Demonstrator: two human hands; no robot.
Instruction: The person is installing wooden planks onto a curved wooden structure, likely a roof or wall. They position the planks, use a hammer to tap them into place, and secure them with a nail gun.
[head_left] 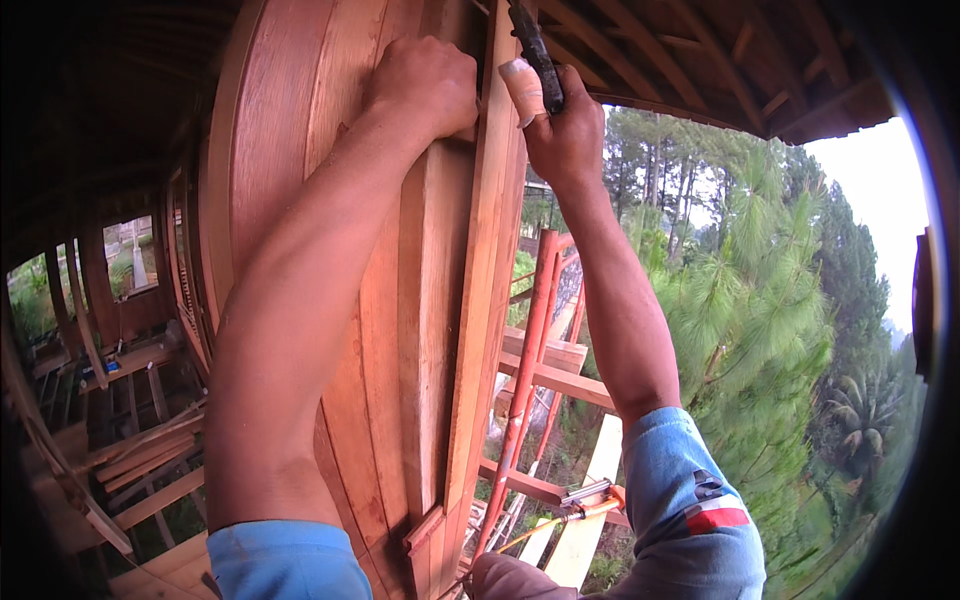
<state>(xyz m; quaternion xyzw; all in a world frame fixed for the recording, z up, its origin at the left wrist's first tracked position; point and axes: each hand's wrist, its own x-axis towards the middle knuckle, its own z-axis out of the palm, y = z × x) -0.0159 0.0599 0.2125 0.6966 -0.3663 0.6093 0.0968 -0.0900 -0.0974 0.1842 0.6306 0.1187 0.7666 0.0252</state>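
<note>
My left hand (425,85) is raised against the upright reddish wooden boards (365,300), its fingers curled near the gap beside a long narrow wooden strip (482,260). Whatever those fingers may hold is hidden. On the strip's other side, my right hand (570,135) is closed around the black handle (537,50) of a tool. Its upper end runs out of view, so its kind cannot be told. A pale wrapping (524,92) covers what looks like the thumb of that hand.
Red metal scaffolding (525,370) stands beyond the wall, with crossing planks (555,380). An orange-and-grey tool (595,498) lies on a pale plank lower right. Open floor framing (150,480) and stacked boards are at left. Roof rafters (720,50) hang overhead; trees rise at right.
</note>
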